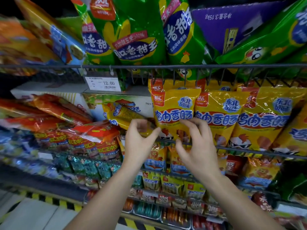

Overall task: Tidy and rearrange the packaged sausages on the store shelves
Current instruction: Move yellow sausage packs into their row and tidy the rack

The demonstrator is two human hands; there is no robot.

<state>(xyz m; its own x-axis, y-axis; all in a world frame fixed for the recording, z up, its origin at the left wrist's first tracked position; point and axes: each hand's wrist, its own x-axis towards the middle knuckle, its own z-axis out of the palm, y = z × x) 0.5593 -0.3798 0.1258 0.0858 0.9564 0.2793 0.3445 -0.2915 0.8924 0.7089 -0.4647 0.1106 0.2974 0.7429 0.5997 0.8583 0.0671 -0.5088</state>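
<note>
Standing yellow sausage pack (176, 110) between left hand (139, 140), right hand (197, 143).

**Sausage packs, shelf by shelf**

Corn sausage packs (132, 39) stand on the top shelf behind a wire rail (49, 66), with a carton (232, 25) among them on the right. A price tag (103, 83) hangs from the rail. On the shelf below, chicken sausage packs (219, 117) stand in a row. A tilted pack (123, 115) leans to their left, in front of a box (146, 101). The left hand (141, 140) and right hand (197, 143) are in front of the row's left end.
</note>
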